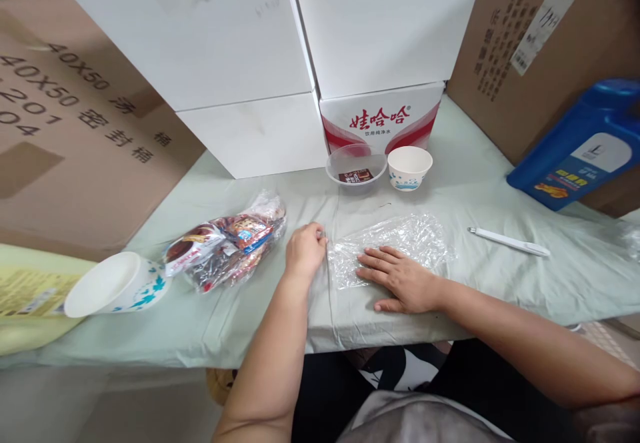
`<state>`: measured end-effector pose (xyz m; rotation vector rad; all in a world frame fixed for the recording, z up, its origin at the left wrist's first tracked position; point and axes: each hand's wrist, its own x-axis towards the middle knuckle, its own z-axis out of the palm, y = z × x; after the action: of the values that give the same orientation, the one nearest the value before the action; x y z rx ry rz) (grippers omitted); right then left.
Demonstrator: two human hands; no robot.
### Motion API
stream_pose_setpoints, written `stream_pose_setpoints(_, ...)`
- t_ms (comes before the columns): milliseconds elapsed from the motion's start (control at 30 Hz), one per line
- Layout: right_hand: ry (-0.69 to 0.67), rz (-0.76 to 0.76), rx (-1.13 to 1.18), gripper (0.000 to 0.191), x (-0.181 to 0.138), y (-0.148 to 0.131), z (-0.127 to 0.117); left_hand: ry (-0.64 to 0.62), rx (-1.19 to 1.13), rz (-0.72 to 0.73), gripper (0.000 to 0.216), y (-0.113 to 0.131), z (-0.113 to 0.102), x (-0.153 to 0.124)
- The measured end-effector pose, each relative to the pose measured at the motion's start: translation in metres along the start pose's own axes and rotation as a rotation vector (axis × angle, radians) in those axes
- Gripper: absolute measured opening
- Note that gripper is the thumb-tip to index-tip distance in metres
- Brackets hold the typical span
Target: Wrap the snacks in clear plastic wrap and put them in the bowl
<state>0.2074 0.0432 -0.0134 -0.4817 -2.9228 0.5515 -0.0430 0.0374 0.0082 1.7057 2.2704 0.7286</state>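
Observation:
A crinkled clear plastic bag [415, 236] lies flat on the cloth in front of me. My right hand [400, 279] rests palm down on its near side, fingers spread. At the bag's left end is my left hand [306, 249], its fingers curled together in a pinch at the edge; the exact grip is partly hidden. Left of that hand sits a clear bag of wrapped snacks [235, 239]. Behind the flat bag stand a clear plastic bowl [345, 179] with a brown packet [356, 175] in it and a white paper cup [409, 168].
A white box cutter [510, 241] lies to the right, near a blue bottle [575, 143]. A paper bowl [117, 286] tilts at the left beside a yellow package [35, 296]. White boxes [260, 129] and brown cartons [75, 116] line the back and sides of the green cloth [200, 336].

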Motion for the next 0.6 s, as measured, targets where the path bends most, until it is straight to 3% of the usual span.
stream_pose_setpoints(67,0.003,0.004,-0.001,0.074,0.000,0.000,0.001,0.164,0.044,0.078,0.020,0.003,-0.005,-0.004)
stream_pose_setpoints(100,0.005,0.006,-0.001,0.074,0.001,0.000,0.001,0.188,0.028,0.167,0.018,0.007,-0.007,-0.008)
stream_pose_setpoints(133,0.008,0.005,0.000,0.074,0.001,-0.001,0.001,0.135,-0.016,0.282,0.015,0.011,-0.009,-0.013)
stream_pose_setpoints(233,0.004,0.012,-0.001,0.075,0.002,-0.003,0.000,-0.350,-0.150,0.586,0.009,0.025,-0.011,-0.026)
stream_pose_setpoints(267,-0.002,0.035,-0.008,0.076,0.001,-0.004,0.000,-0.480,-0.142,0.620,0.017,0.027,-0.011,-0.029)
stream_pose_setpoints(333,-0.012,0.136,-0.039,0.079,-0.007,-0.002,-0.004,-0.570,-0.070,0.603,0.031,0.029,-0.010,-0.032)
stream_pose_setpoints(467,0.033,0.396,-0.111,0.074,-0.046,0.006,-0.014,-0.533,0.016,0.584,0.024,0.021,-0.008,-0.030)
stream_pose_setpoints(600,0.167,0.456,-0.162,0.057,-0.098,0.010,-0.020,-0.530,-0.005,0.614,0.012,0.011,-0.013,-0.027)
